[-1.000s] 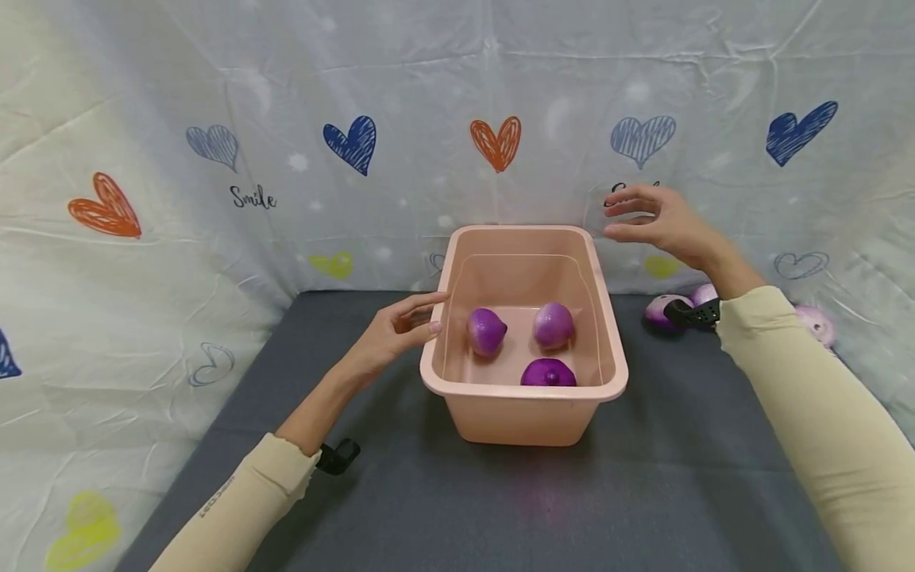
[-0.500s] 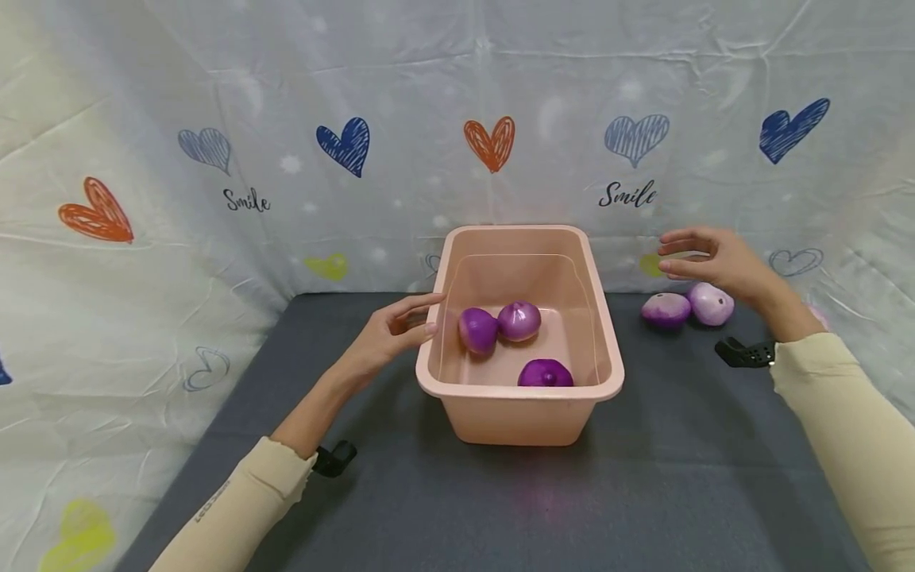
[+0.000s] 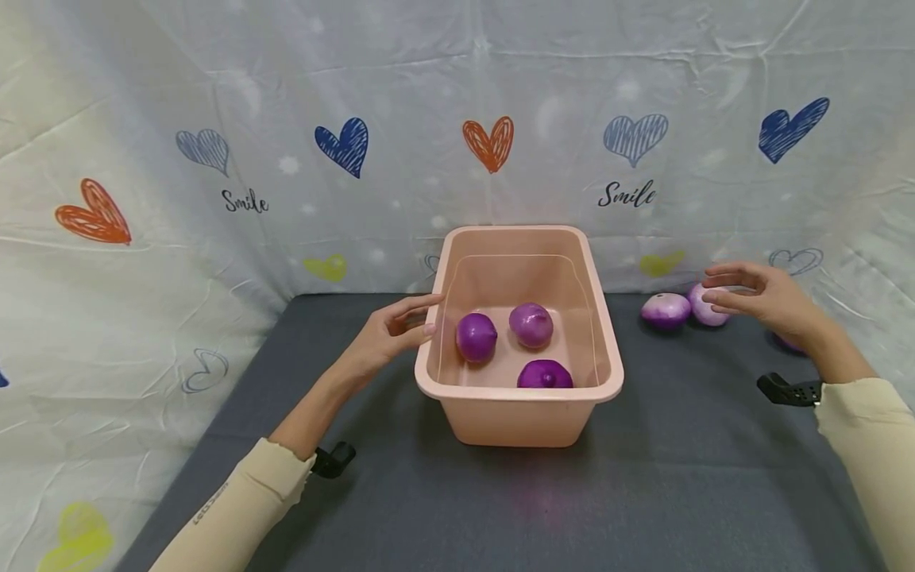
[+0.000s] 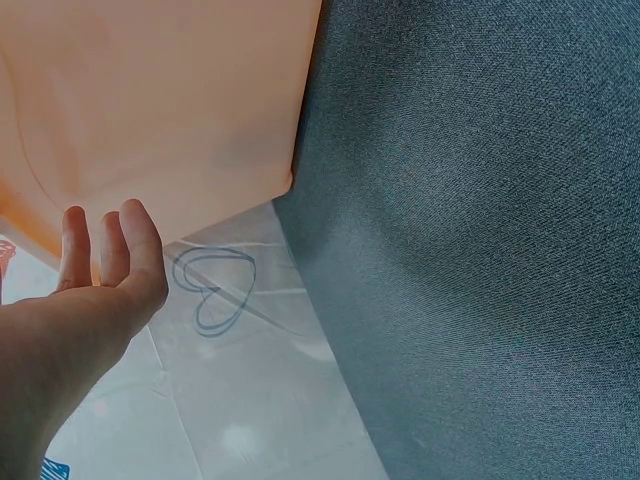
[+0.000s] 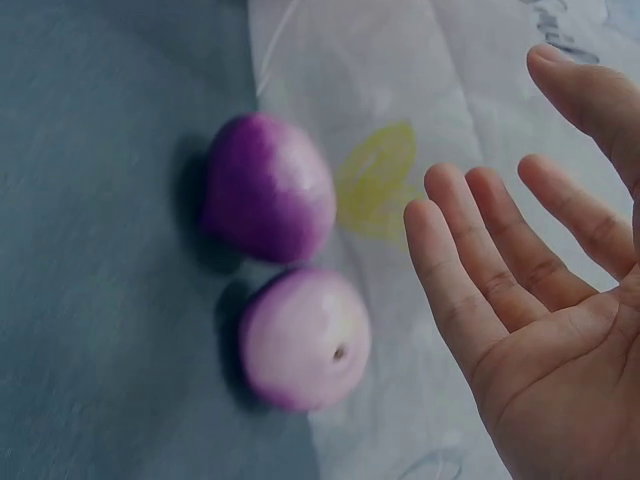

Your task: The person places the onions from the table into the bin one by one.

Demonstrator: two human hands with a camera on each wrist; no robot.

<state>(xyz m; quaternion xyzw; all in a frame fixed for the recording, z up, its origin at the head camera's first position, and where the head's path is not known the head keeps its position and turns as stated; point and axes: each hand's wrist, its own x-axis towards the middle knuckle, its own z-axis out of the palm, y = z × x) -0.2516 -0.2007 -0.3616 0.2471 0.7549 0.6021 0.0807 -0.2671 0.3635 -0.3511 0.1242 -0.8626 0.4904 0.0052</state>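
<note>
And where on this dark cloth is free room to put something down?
Bare cloth lies in front of the pink tub, and between the tub and the red onions at right. Crowded: back right, onions near the right hand.

There is passing room over the counter (image 3: 700, 477) between the pink tub (image 3: 518, 421) and the purple onions (image 3: 666, 311) toward the back right corner. The tub lies open from above, but its raised walls bar any sideways entry, and the left hand (image 3: 386, 334) occupies its left rim. Along the counter's back edge, the hanging sheet (image 3: 554, 187) blocks passage.
</note>
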